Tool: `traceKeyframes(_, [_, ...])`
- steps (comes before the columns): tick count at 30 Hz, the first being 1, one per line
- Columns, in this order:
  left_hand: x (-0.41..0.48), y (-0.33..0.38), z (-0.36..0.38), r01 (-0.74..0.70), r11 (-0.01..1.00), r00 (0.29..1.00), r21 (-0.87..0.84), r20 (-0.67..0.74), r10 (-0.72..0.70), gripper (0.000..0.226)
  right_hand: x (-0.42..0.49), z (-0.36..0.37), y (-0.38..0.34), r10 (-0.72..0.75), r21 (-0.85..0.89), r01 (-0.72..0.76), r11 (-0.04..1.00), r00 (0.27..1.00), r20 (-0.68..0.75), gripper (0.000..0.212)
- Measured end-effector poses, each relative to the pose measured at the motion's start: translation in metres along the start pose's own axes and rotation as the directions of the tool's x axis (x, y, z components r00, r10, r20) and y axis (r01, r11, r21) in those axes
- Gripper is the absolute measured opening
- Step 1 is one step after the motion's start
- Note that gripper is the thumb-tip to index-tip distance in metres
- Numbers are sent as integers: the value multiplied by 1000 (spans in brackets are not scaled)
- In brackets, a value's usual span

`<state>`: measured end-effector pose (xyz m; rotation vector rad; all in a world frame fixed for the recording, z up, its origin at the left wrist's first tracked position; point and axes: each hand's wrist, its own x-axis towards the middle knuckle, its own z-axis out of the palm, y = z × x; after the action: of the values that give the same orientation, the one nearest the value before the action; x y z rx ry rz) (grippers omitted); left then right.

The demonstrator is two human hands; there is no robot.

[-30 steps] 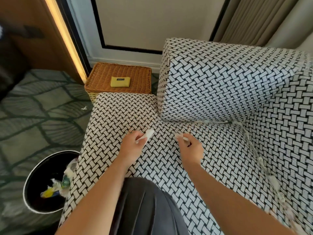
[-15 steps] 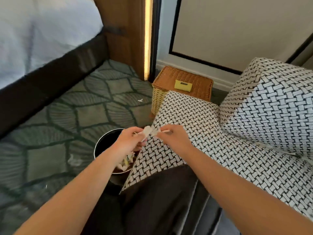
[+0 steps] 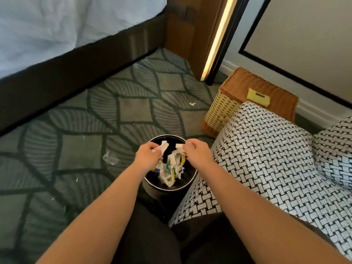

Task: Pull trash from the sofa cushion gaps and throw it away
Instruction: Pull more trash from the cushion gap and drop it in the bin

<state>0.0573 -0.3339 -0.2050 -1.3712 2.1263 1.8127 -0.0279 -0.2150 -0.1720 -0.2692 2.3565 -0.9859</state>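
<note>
Both my hands hover over the round black trash bin [image 3: 152, 184] on the carpet beside the sofa. My left hand [image 3: 146, 156] pinches a crumpled white paper scrap [image 3: 163, 146] above the bin's opening. My right hand [image 3: 196, 152] pinches a second small white scrap [image 3: 180, 146] just to its right. Inside the bin lies a heap of white and coloured wrappers [image 3: 170, 169]. The black-and-white woven sofa seat [image 3: 266, 159] fills the right side, and its cushion gaps are out of view.
A wicker box [image 3: 228, 109] with a yellow pouch [image 3: 258, 96] on its lid stands behind the sofa's end. Small white bits and a clear plastic scrap [image 3: 110, 159] lie on the patterned green carpet. A bed with a dark frame [image 3: 76, 67] runs along the left.
My hands carried the two white scraps from the sofa seat leftwards to above the bin. My view swung left and down from the cushions to the floor.
</note>
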Motion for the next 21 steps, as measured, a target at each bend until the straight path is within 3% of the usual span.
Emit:
traceKeyframes(3, [12, -7, 3, 32, 993, 994, 112, 103, -44, 32, 8, 3, 6, 56, -18, -56, 998, 998, 33, 40])
traceKeyframes(5, [17, -13, 4, 13, 982, 987, 191, 157, -44, 24, 9, 1, 16, 52, -94, -48, 994, 998, 38, 35])
traceKeyframes(9, [15, -21, 3, -52, 952, 983, 302, 186, -5, 18, -4, -4, 24, -128, -254, 149, 956, 987, 97, 26])
traceKeyframes(12, [-1, -13, 8, -165, 898, 972, 409, 223, 77, 16, -19, -16, 31, -274, -454, 332, 827, 943, 191, 27])
traceKeyframes(15, [-31, 7, 21, -297, 855, 948, 426, 237, 212, 20, -34, -40, 42, -327, -615, 377, 692, 924, 198, 28])
traceKeyframes(21, [-105, 50, 61, -476, 801, 855, 362, 402, 327, 22, -70, -109, 48, -264, -462, 291, 837, 956, 126, 29])
